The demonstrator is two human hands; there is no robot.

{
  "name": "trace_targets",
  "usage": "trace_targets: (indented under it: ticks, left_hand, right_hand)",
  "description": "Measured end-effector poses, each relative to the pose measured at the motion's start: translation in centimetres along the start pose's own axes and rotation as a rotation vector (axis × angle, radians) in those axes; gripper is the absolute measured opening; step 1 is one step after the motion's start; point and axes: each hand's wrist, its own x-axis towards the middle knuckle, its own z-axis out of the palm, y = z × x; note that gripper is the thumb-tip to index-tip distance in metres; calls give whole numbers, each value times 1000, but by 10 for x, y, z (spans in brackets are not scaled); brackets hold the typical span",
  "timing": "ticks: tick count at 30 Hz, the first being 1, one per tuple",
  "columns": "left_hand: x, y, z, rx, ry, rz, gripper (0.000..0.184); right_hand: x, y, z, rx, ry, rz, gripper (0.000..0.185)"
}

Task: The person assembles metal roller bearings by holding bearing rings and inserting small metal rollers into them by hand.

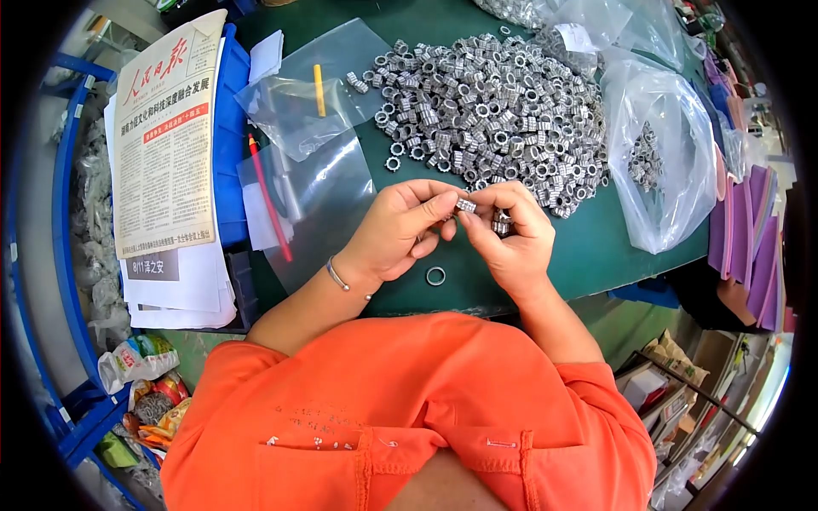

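My left hand [399,228] and my right hand [516,237] meet over the near part of the green table. Between their thumbs and fingertips is a small toothed metal ring [465,205], pinched from both sides. More metal rings [502,223] are tucked in the curled fingers of my right hand; how many is hidden. A thin, smooth-looking ring [436,276] lies flat on the table below my hands. Just beyond my fingers spreads a large heap of toothed metal rings [494,111].
Clear plastic sheets [328,183] lie at left with a yellow stick [319,90] and a red pen [269,196]. A newspaper [166,136] rests against a blue bin [232,136]. At right stands a clear bag [660,162] with rings inside, near purple foam sheets [750,238].
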Motion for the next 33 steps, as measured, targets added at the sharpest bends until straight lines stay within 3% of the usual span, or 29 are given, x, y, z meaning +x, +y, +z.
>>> trace_targets:
  ticks: [6,8,10,12,15,33]
  left_hand:
    - [2,-3,-4,-86,-24,-15,21]
    - [3,-3,-1,-88,-3,8,22]
    - [4,1,3,-129,113,33,20]
    - [5,1,0,-129,92,45,18]
    - [5,-1,0,-13,115,112,19]
    - [3,-2,-3,-49,39,85,15]
  right_hand:
    - [-1,14,-2,-47,-12,-86,13]
    - [-6,2,-6,724,-1,682,12]
    - [0,4,-9,1035,10,785,13]
    - [-1,10,-13,1182,5,865,12]
    - [-1,19,-16,1383,-26,939,13]
    - [-6,22,-16,1501,-71,911,17]
